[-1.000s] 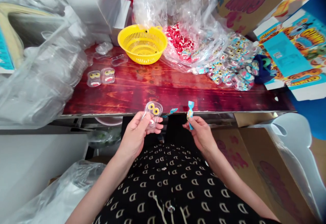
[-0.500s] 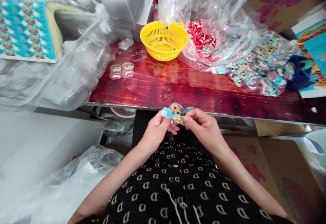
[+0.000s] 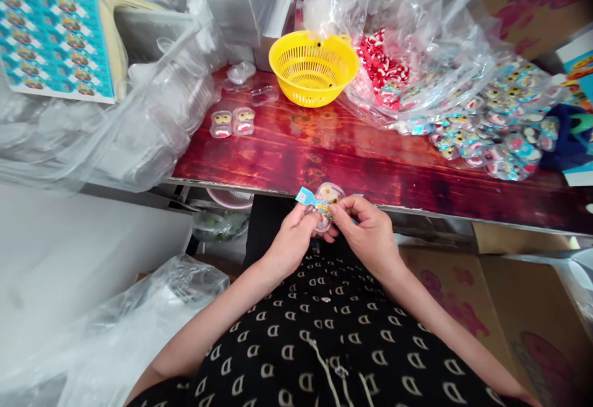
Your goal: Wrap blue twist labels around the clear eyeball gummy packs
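Observation:
In front of the table edge, my left hand [image 3: 293, 240] is closed round a small clear plastic case [image 3: 336, 192] with yellow, eye-like pieces inside. A blue printed label [image 3: 306, 196] lies across the middle of the case, its left end sticking out past my left thumb. My right hand [image 3: 369, 229] pinches the label near its right side, thumb and forefinger against the case. A bit of blue shows behind those fingers. The underside of the case is hidden by my hands.
Two filled cases [image 3: 243, 121] sit on the red-brown table [image 3: 278, 160], near a yellow plastic basket [image 3: 315, 95]. A bag of red-and-white pieces [image 3: 377, 64] and a heap of labelled cases [image 3: 495, 141] lie to the right. Blue label sheets [image 3: 58, 42] and bagged clear shells [image 3: 152, 129] are left.
The view has shifted slightly, so the table things appear further right. In my hands the case has tilted a little, showing more of its top. Both hands keep their hold.

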`<state>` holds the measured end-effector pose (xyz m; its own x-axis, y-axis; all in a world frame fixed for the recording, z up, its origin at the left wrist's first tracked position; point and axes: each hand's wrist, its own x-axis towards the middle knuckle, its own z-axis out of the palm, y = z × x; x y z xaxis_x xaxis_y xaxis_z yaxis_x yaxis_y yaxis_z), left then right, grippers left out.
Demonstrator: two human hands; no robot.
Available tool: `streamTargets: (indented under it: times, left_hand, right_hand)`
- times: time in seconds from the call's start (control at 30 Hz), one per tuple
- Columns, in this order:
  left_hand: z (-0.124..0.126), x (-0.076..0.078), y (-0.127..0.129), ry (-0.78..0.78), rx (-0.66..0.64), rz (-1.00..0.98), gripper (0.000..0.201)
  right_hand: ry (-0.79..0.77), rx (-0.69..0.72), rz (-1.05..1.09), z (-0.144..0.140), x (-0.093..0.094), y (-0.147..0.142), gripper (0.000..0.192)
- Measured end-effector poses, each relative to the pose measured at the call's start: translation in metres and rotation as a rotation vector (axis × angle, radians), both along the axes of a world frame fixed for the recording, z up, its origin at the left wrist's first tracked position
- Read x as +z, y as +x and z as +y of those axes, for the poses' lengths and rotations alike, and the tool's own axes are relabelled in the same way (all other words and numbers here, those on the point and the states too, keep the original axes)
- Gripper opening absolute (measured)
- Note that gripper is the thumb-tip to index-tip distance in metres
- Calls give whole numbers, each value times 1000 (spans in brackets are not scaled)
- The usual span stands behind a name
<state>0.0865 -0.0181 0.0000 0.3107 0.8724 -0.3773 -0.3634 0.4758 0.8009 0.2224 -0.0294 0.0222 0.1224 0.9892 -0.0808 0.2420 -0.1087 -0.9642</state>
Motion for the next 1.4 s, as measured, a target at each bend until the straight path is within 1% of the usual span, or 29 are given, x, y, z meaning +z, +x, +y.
streamTargets:
  times: [0.17,0.27,0.37,0.43,0.57,0.67,0.73,0.8,0.87,0.93,0.97,1.03,1.1,1.13,1.23,1.3,1.4]
  left_hand:
    - [0,-3,0,11,-5,-36,24]
    - [-1,-4,-1,27,-9,-32,23]
    - [-1,-5,-2,53,-18,-33,23]
    - [-1,-5,-2,82,-22,-16,28]
    - [-2,-8,0,148,-12,46,37]
    - [-2,-11,1,165,22,90,37]
    - [-2,-12,2,153,51,105,36]
    - [1,-10,1,122,83,92,35]
    - [5,-5,-2,78,132,66,35]
    - [10,1,-5,47,179,48,34]
    - [12,3,-6,41,196,43,34]
    - [16,7,-7,47,203,32,33]
    - [17,9,-7,56,195,18,33]
    - [17,9,-7,58,192,9,33]
    - [16,10,-6,35,168,-41,33]
    - [16,12,-7,3,123,-107,32]
    - [15,17,-10,-23,26,-241,33]
  right_hand:
    - [-2,-1,-11,0,-1,-2,25]
    - [-12,-6,-33,0,-2,-3,26]
    - [-6,-14,-53,0,-2,-3,27]
    - [4,-18,-81,0,-1,-3,26]
    - [53,-25,-180,1,-2,-4,25]
    - [116,-45,-249,0,-3,-7,24]
    - [138,-27,-260,-2,-3,-7,23]
    - [136,9,-218,-5,-2,-6,20]
    - [135,-32,-160,-7,1,-1,17]
    - [121,-124,-111,-8,4,6,23]
    - [101,-147,-82,-8,4,10,25]
    - [33,-104,5,-7,3,14,28]
    - [-33,-40,110,-5,-1,15,30]
    - [-61,-32,162,-4,-3,14,32]
    - [-133,-71,320,-2,-9,10,36]
    - [-178,-74,421,-3,-10,7,37]
    - [-223,-35,536,-3,-9,5,35]
